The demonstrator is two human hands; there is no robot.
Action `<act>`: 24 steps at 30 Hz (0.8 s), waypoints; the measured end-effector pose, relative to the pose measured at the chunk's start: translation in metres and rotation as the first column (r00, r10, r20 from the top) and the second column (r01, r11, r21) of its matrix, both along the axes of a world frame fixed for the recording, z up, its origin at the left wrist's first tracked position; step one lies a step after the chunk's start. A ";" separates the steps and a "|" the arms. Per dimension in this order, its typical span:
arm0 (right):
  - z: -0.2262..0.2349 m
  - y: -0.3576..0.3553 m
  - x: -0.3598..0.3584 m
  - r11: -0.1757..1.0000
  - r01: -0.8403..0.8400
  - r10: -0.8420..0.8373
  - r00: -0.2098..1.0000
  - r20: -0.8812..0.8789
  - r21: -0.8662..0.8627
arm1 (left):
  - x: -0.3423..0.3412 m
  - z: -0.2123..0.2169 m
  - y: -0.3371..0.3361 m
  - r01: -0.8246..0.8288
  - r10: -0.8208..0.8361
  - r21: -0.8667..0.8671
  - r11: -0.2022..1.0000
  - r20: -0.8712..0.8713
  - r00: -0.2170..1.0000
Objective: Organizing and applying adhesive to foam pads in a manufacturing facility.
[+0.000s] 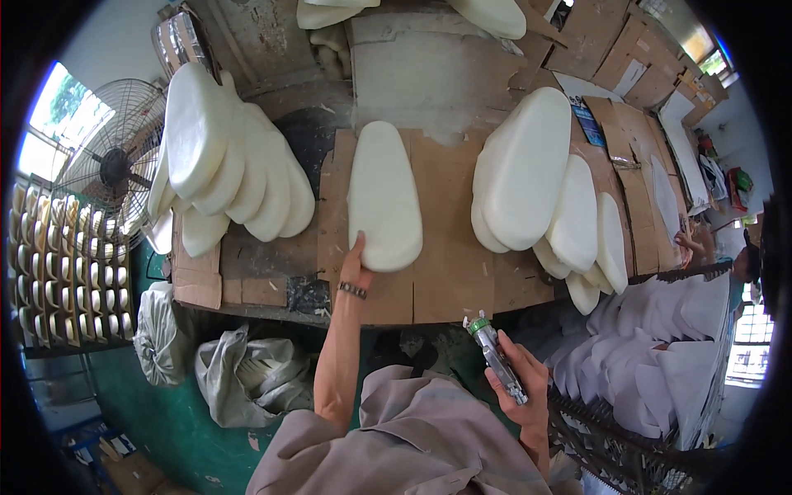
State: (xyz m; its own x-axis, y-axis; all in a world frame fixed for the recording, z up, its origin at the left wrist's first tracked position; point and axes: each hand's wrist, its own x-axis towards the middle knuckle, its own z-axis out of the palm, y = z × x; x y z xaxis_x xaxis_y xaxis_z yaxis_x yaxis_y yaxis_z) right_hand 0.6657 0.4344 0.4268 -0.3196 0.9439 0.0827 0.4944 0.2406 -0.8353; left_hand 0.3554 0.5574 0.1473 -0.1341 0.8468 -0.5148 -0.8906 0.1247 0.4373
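On the table in front of me lies a long cream foam pad (385,198), narrow at its far end and wider at the near end. My left hand (356,266) grips its near left corner, thumb on top; the other fingers are mostly hidden beneath. Just off the table's front edge, my right hand (521,378) is wrapped round a silver hand tool with a green collar (501,356). The small prongs at the tool's tip point toward the table, apart from the pad. What kind of tool it is, I cannot tell.
Stacks of similar pads stand on the left (235,157) and right (528,177) of the cardboard-covered table (454,289). A fan (115,165) and a loaded rack (70,280) are at far left, sacks (247,375) below. Pale sheets (635,355) fill a right-hand rack; another person (747,260) is beyond.
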 end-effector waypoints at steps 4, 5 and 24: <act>-0.001 -0.026 0.014 0.996 0.072 -0.073 0.997 -0.018 -0.045 | 0.031 -0.017 -0.018 -0.003 0.009 0.080 0.997 -0.082 0.997; -0.003 -0.035 0.018 0.995 0.092 -0.093 0.996 -0.016 -0.048 | 0.044 -0.025 -0.032 0.017 -0.011 0.077 0.997 -0.079 0.997; 0.019 -0.081 0.061 0.996 0.084 -0.085 0.996 0.031 0.038 | 0.096 -0.123 -0.122 0.113 -0.112 0.026 0.993 -0.034 0.993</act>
State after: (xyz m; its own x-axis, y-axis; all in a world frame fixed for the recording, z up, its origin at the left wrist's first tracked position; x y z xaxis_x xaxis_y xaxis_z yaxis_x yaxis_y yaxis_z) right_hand 0.7264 0.3531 0.4456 -0.2421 0.9641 0.1090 0.5410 0.2273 -0.8097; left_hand 0.4509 0.4357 0.0246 -0.0536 0.8714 -0.4876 -0.8569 0.2106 0.4705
